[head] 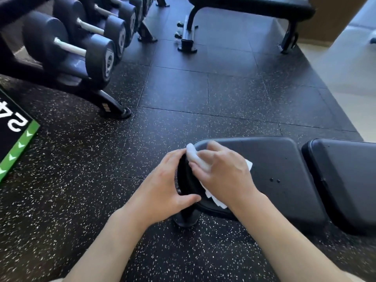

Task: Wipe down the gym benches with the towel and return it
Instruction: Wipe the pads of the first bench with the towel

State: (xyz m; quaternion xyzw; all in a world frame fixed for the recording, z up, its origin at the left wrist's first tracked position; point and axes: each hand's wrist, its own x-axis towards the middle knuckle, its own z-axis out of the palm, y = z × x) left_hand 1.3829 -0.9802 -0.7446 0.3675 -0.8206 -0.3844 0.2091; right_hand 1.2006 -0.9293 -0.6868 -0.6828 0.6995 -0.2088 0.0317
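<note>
A black padded gym bench [280,171] lies at the lower right, with a seat pad and a second pad [345,180] to its right. My right hand [221,171] presses a white towel [194,154] onto the seat pad's left end; most of the towel is hidden under the palm. My left hand [164,186] grips the rounded left edge of the same pad, thumb on top. A second black bench [254,6] stands at the top of the view.
A dumbbell rack [81,43] with several dark dumbbells fills the upper left; its foot [120,111] reaches toward the middle. A black and green box [14,139] sits at the left edge. Speckled rubber floor [203,94] lies between the benches.
</note>
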